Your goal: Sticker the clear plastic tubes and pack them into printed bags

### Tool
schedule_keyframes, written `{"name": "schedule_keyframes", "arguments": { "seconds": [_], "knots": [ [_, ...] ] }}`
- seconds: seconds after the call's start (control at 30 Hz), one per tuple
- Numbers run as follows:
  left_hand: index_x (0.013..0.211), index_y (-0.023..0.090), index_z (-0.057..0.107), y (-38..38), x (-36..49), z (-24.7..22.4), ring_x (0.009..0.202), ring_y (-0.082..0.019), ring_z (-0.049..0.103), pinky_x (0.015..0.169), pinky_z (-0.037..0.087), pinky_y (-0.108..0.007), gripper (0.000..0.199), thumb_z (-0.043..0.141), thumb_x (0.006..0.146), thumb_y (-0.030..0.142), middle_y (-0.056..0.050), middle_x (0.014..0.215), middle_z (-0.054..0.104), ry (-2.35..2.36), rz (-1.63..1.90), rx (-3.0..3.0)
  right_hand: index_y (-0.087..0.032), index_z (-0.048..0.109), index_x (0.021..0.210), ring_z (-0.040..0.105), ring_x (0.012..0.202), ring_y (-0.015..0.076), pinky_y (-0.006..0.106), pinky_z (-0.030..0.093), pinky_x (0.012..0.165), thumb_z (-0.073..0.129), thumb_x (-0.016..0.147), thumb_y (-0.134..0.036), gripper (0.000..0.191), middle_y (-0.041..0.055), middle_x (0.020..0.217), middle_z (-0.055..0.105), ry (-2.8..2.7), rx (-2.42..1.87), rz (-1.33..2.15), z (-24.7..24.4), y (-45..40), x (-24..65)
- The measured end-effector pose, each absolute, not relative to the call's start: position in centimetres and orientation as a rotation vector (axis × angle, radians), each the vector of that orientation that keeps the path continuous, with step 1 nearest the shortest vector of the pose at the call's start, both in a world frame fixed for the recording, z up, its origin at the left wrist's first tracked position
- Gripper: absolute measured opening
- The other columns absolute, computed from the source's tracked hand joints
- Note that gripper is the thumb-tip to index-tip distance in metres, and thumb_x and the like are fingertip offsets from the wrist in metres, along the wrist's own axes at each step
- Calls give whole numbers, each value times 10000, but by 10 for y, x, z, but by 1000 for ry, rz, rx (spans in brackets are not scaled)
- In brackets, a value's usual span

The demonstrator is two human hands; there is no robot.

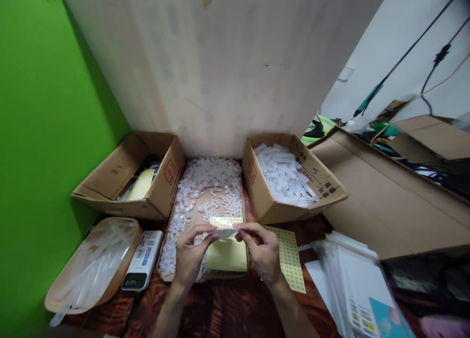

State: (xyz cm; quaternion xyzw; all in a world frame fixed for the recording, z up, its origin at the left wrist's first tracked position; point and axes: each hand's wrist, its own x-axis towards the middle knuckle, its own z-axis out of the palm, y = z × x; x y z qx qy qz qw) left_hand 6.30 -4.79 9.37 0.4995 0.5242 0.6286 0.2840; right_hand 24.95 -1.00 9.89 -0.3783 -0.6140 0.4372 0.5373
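My left hand (191, 252) and my right hand (263, 250) pinch the two ends of a small translucent white piece (225, 232) between thumbs and forefingers. The piece is held above a yellow sticker sheet (226, 256), whose far part shows rows of small marks. That sheet rests on a shallow cardboard tray (203, 211) with many small white plastic parts around it. Beside my right hand, a second yellow sticker sheet (293, 264) lies on the dark wooden table. Fine details of the held piece are blurred.
An open carton (161, 191) with a yellow roll stands left; another carton (268, 208) holds white pieces at right. An orange tray (125, 257) of clear strips and a power bank (144, 259) lie at left. Stacked plastic-wrapped packages (362, 284) lie right.
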Motion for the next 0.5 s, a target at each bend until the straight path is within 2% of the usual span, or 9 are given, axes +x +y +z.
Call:
{"name": "schedule_keyframes", "arguments": {
  "seconds": [0.1,0.17,0.37,0.5],
  "knots": [
    [764,269,830,-50,63,93,762,-167,693,685,557,-239,65,889,740,281,-19,782,741,1320,1699,1337,-229,776,943,750,822,214,314,615,749,686,960,-279,105,76,969,793,-1439,-853,1055,94,-14,255],
    [742,278,837,-54,62,92,734,-165,702,648,563,-230,58,888,742,307,-27,773,745,1271,1674,1333,-232,756,908,751,908,230,334,614,804,673,969,-271,111,83,1016,790,-1431,-838,1075,90,-18,260],
    [831,284,855,-78,60,78,809,-204,753,767,613,-289,39,831,804,299,-66,844,789,1303,1442,1394,-236,734,916,723,1008,246,366,571,888,660,973,-232,93,90,1064,770,-1533,-908,1092,66,-40,281],
    [769,240,836,-99,66,63,846,-238,768,819,623,-342,44,825,788,279,-87,869,805,1408,1375,1230,-252,770,948,719,1001,260,364,590,828,743,906,-218,60,100,1091,748,-1561,-923,1077,49,-59,290]
  ]
}}
